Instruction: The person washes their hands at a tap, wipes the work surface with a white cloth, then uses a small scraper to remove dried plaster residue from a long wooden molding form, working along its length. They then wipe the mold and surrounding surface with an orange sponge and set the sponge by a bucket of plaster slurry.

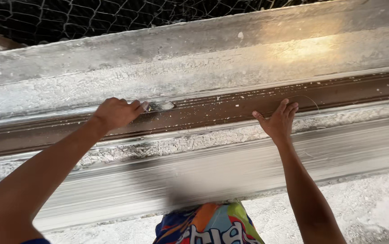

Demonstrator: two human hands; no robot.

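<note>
Nearest the camera is a patch of bright, many-coloured cloth (210, 223) at the bottom edge, seemingly the person's own clothing. Above it a long moulded form (212, 149) runs across the whole view, caked with white plaster dust, with a dark brown channel (203, 113) sunk along its middle. Wire mesh (113, 16) shows beyond its far edge.

The left hand (117, 113) rests on the far lip of the brown channel with its fingers curled together and knuckles up. Just beyond its fingertips lies a small pale chip (167, 105) — whether the fingers pinch a tool or a scrap is hard to tell, since motion blur smears that spot. The right hand (279, 121) lies well apart from it, farther along the same channel, palm down and fingers spread flat against the surface, holding nothing. A thin wire or thread (309, 100) loops just beside its fingertips.

The form looks stiff and heavy — too long to lift from one point — so it would likely be gripped along its raised edges with the hands wide apart. The crust on it looks brittle and crumbly, and the dust would make the smooth brown face slippery. The pale chip seems light and fragile, best taken by a fingertip pinch.
</note>
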